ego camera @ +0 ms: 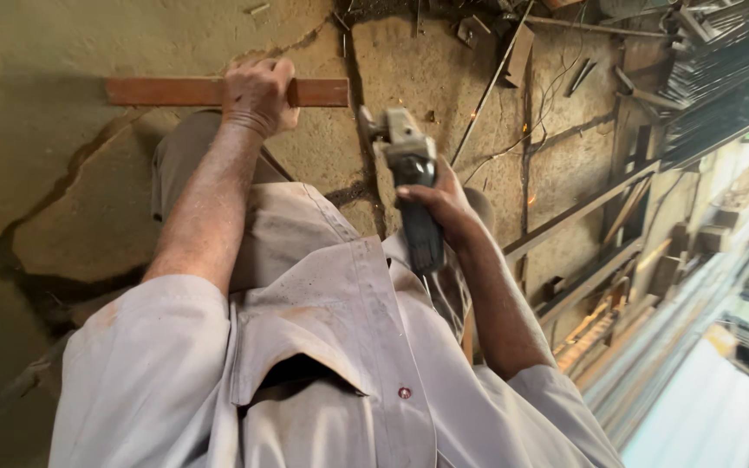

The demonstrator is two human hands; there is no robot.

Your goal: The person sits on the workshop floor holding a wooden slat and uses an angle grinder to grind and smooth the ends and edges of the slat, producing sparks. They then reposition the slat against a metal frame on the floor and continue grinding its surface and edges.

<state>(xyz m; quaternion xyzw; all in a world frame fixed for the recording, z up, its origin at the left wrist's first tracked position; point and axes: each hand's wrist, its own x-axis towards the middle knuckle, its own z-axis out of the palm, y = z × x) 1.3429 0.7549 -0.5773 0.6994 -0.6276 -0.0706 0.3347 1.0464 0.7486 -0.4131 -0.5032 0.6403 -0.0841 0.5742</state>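
On cracked concrete floor [62, 173], scrap metal [565, 78] lies scattered.

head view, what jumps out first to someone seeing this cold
The left hand grips a flat reddish bar lying on the cracked concrete floor at upper left. At centre, the right hand holds an angle grinder, its head beside the bar's end. Metal stock crowds the right.

The bar [175, 91] is rusty reddish-brown, the grinder [409, 173] grey-headed with a black handle, the shirt [331, 347] pale grey (one red button), the cracked floor [36, 43] dull yellowish-tan.
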